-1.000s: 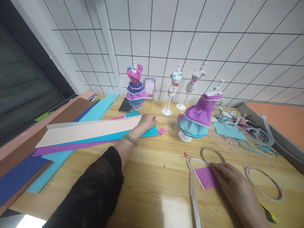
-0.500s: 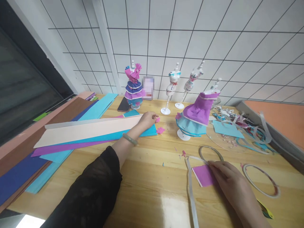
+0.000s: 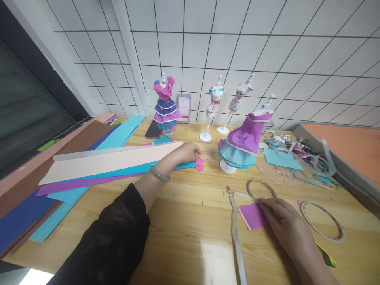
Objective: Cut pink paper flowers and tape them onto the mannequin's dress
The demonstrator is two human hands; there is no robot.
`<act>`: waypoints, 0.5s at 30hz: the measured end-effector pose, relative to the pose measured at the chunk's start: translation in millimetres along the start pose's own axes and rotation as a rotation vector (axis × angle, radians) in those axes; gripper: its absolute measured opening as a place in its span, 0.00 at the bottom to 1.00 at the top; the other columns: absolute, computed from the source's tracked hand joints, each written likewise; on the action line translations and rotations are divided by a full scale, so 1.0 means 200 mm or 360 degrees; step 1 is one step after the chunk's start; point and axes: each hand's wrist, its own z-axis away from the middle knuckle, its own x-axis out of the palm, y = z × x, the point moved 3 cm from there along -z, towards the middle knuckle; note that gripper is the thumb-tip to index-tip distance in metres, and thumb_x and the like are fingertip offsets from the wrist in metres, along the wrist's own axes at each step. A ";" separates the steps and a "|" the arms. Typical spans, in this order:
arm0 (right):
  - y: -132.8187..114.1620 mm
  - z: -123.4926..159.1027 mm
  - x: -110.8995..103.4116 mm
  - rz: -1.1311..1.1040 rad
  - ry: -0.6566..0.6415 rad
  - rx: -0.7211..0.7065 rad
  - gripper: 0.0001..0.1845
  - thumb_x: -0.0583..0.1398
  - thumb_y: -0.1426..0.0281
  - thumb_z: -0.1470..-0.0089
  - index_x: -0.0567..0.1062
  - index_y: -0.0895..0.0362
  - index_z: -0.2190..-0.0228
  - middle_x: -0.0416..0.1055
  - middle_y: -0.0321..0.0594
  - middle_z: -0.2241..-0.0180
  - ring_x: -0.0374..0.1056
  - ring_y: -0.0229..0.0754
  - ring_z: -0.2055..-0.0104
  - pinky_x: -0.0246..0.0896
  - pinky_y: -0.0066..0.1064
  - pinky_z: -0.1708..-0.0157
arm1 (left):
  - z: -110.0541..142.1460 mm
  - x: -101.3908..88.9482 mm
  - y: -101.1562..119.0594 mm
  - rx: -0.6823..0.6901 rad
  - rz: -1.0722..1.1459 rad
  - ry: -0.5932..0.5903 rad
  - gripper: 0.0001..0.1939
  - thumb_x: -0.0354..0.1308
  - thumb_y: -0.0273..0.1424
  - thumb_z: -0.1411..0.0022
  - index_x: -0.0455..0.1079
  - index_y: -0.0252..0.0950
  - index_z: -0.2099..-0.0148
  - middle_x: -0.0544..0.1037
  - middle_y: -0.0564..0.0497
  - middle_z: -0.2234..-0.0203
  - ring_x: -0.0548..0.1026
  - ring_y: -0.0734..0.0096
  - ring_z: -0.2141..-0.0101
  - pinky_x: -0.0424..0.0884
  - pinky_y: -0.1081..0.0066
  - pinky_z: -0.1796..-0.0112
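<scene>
My left hand (image 3: 187,152) is closed, its fingertips pinched at the upper edge of a pair of overlapping pink paper flowers (image 3: 199,164). Its wrist lies across a long pale paper sheet (image 3: 118,163). At the right, my right hand (image 3: 286,223) is closed on a small purple paper piece (image 3: 252,216) with a white edge. A long white strip (image 3: 236,233) runs up from the table's front and bends to these fingertips. Just behind them lies a roll of tape (image 3: 261,183). The palm hides part of the purple piece.
Paper-dressed mannequins (image 3: 165,113) (image 3: 247,134) and bare ones (image 3: 213,107) (image 3: 240,99) stand toward the tiled wall. Coloured paper sheets (image 3: 67,196) cover the left. Ribbons and trimmings (image 3: 308,154) clutter the right. A second tape roll (image 3: 322,221) and a yellow-handled tool (image 3: 328,256) lie beside my right arm.
My left hand has brought one pink flower against the other, so they overlap. My right hand keeps its hold. The whole view has shifted slightly.
</scene>
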 end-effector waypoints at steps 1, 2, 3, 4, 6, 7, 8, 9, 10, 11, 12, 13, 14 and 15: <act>0.00 0.00 0.00 -0.0005 0.0001 0.0003 0.16 0.51 0.62 0.42 0.76 0.55 0.63 0.74 0.43 0.63 0.71 0.47 0.61 0.66 0.38 0.60 | 0.00 0.00 0.00 0.0001 -0.0007 0.0022 0.15 0.57 0.27 0.50 0.72 0.35 0.57 0.77 0.49 0.62 0.74 0.70 0.62 0.67 0.74 0.63; -0.01 0.00 0.00 -0.0010 0.0002 0.0008 0.16 0.51 0.62 0.42 0.76 0.55 0.64 0.74 0.43 0.63 0.71 0.46 0.61 0.66 0.38 0.60 | 0.00 0.00 0.00 0.0004 -0.0015 0.0042 0.16 0.57 0.27 0.50 0.72 0.35 0.57 0.77 0.48 0.61 0.74 0.70 0.62 0.67 0.74 0.62; -0.01 0.00 -0.01 -0.0012 -0.0001 0.0013 0.16 0.52 0.61 0.42 0.76 0.55 0.64 0.74 0.43 0.63 0.71 0.46 0.61 0.66 0.38 0.60 | 0.00 0.00 0.00 0.0010 -0.0023 0.0057 0.16 0.56 0.27 0.49 0.72 0.34 0.56 0.77 0.48 0.61 0.74 0.70 0.62 0.67 0.74 0.62; -0.01 0.00 0.00 -0.0013 -0.0005 0.0016 0.16 0.52 0.61 0.42 0.76 0.55 0.64 0.74 0.43 0.63 0.71 0.46 0.61 0.66 0.38 0.60 | 0.00 0.00 0.01 0.0019 -0.0032 0.0070 0.16 0.56 0.27 0.48 0.71 0.34 0.55 0.77 0.48 0.61 0.74 0.70 0.62 0.67 0.74 0.62; 0.00 0.00 0.00 -0.0010 -0.0013 0.0012 0.15 0.52 0.61 0.42 0.76 0.55 0.63 0.74 0.43 0.63 0.71 0.46 0.61 0.66 0.38 0.60 | 0.00 0.01 0.02 0.0049 -0.0068 0.0076 0.16 0.54 0.27 0.47 0.71 0.34 0.55 0.77 0.48 0.61 0.74 0.70 0.62 0.67 0.73 0.62; 0.00 0.00 0.00 -0.0006 -0.0015 0.0005 0.15 0.52 0.61 0.42 0.76 0.55 0.63 0.74 0.43 0.63 0.71 0.46 0.61 0.66 0.38 0.60 | 0.01 0.01 0.03 0.0069 -0.0092 0.0068 0.16 0.54 0.27 0.47 0.71 0.34 0.55 0.77 0.48 0.61 0.73 0.70 0.62 0.67 0.73 0.62; 0.01 0.00 0.00 -0.0003 -0.0018 -0.0004 0.15 0.52 0.62 0.42 0.75 0.55 0.63 0.74 0.43 0.63 0.71 0.46 0.61 0.66 0.38 0.60 | 0.01 0.02 0.04 0.0092 -0.0118 0.0052 0.16 0.54 0.28 0.47 0.72 0.35 0.55 0.77 0.48 0.61 0.73 0.70 0.62 0.67 0.73 0.61; 0.01 0.00 0.00 0.0003 -0.0017 -0.0013 0.15 0.53 0.62 0.42 0.75 0.55 0.63 0.74 0.43 0.63 0.71 0.46 0.61 0.66 0.38 0.60 | 0.01 0.03 0.05 0.0118 -0.0146 0.0030 0.16 0.54 0.28 0.47 0.72 0.35 0.56 0.76 0.48 0.61 0.73 0.69 0.61 0.67 0.73 0.61; 0.01 0.00 0.00 0.0010 -0.0014 -0.0019 0.14 0.53 0.62 0.43 0.75 0.55 0.63 0.74 0.43 0.64 0.71 0.46 0.61 0.66 0.38 0.60 | 0.02 0.04 0.06 0.0148 -0.0173 0.0005 0.15 0.55 0.28 0.48 0.73 0.36 0.57 0.76 0.49 0.61 0.73 0.69 0.61 0.66 0.72 0.60; 0.02 0.00 0.00 0.0017 -0.0014 -0.0023 0.14 0.53 0.63 0.43 0.75 0.55 0.64 0.74 0.43 0.64 0.71 0.46 0.61 0.66 0.38 0.60 | 0.02 0.05 0.08 0.0178 -0.0196 -0.0020 0.15 0.56 0.28 0.49 0.73 0.36 0.58 0.76 0.49 0.61 0.72 0.68 0.60 0.66 0.72 0.59; 0.02 0.00 0.00 0.0019 -0.0015 -0.0027 0.14 0.53 0.63 0.43 0.75 0.55 0.63 0.74 0.43 0.64 0.71 0.46 0.61 0.66 0.37 0.60 | 0.03 0.06 0.09 0.0210 -0.0212 -0.0042 0.14 0.56 0.28 0.50 0.74 0.36 0.59 0.76 0.49 0.61 0.72 0.67 0.59 0.65 0.72 0.58; 0.02 0.00 0.00 0.0019 -0.0014 -0.0027 0.14 0.53 0.63 0.43 0.75 0.55 0.63 0.74 0.43 0.64 0.71 0.46 0.61 0.66 0.37 0.60 | 0.03 0.07 0.10 0.0247 -0.0237 -0.0070 0.13 0.57 0.28 0.50 0.74 0.36 0.60 0.76 0.49 0.61 0.72 0.67 0.59 0.64 0.72 0.57; 0.01 0.00 0.00 0.0016 -0.0008 -0.0025 0.14 0.53 0.63 0.43 0.75 0.55 0.63 0.74 0.43 0.64 0.71 0.46 0.62 0.67 0.37 0.60 | 0.03 0.08 0.11 0.0285 -0.0267 -0.0101 0.13 0.57 0.28 0.51 0.74 0.37 0.61 0.76 0.49 0.62 0.71 0.67 0.59 0.64 0.72 0.57; 0.01 0.00 0.00 0.0013 0.0000 -0.0021 0.14 0.53 0.63 0.43 0.75 0.55 0.63 0.74 0.43 0.64 0.72 0.46 0.62 0.67 0.37 0.60 | 0.03 0.08 0.12 0.0317 -0.0297 -0.0131 0.12 0.57 0.28 0.50 0.74 0.37 0.61 0.76 0.50 0.62 0.71 0.67 0.59 0.64 0.72 0.57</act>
